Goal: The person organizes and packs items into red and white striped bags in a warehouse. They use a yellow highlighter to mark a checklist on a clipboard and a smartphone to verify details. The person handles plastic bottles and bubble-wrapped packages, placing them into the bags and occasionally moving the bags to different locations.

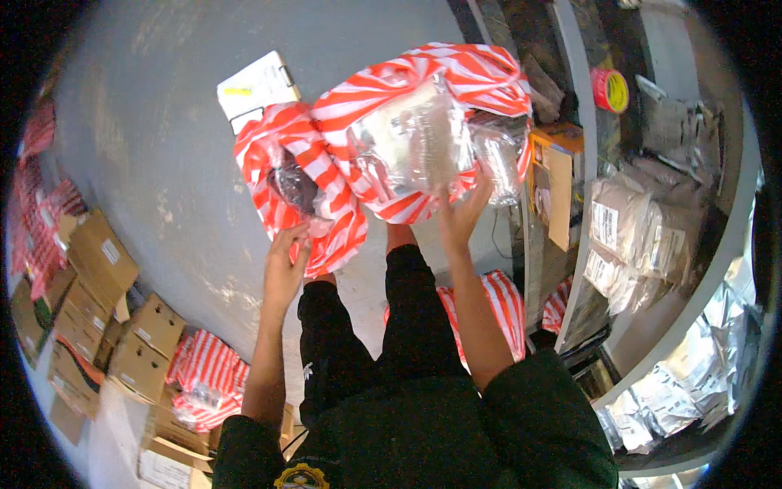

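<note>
Nearest the camera is the person's own dark green top, with dark trousers below it and both bare forearms rising from the lower edge. The left hand has its fingers curled around the lower edge of a red-and-white striped plastic bag, pinching the film; something dark shows through the bag's side. The right hand is spread, fingers reaching up against the underside of a second, larger striped bag that holds clear-wrapped packets. Both bags are held up in front of the person, above the grey floor, touching each other at the middle. Just behind the left bag lies a white box with a yellow mark. Another striped bag lies on the floor beside the right leg. To the right stands a shelf unit carrying grey wrapped parcels with white labels and silvery pouches lower down; a red and yellow roll sits near its top. At the left, brown cardboard boxes are stacked along the floor, with more striped bags among them and further ones at the far left edge.
</note>
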Demonstrator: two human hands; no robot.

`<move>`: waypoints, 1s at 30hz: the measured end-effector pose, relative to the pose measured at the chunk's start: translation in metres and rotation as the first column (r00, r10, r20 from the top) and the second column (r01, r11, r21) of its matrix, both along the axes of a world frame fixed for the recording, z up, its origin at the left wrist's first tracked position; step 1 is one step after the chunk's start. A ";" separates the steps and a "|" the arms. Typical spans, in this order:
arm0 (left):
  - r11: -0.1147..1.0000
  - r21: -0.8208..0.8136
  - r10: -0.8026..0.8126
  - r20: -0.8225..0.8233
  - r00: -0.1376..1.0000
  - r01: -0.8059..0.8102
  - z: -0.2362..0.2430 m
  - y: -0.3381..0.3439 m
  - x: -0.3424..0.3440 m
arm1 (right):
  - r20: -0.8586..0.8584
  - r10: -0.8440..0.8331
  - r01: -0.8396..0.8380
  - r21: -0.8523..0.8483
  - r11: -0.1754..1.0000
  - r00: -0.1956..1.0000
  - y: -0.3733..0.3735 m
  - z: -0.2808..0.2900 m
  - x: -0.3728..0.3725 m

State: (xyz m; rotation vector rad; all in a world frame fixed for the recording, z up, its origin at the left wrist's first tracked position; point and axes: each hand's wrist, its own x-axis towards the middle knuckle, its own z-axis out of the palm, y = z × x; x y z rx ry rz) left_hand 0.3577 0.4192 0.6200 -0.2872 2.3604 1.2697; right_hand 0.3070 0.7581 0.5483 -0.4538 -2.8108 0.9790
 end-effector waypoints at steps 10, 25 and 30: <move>0.969 -0.157 0.197 0.035 0.980 -0.190 -0.096 0.282 -0.140 | 0.368 0.038 -0.107 0.169 0.980 0.929 0.187 -0.111 -0.036; 0.917 0.398 -0.194 0.492 0.849 -0.021 -0.062 0.272 -0.146 | 0.118 0.183 -0.121 -0.405 0.906 0.976 0.224 -0.158 -0.192; 0.884 0.460 -0.255 0.629 0.734 -0.087 -0.051 0.345 -0.157 | 0.143 -0.032 0.121 -0.675 0.728 0.989 0.263 -0.176 -0.197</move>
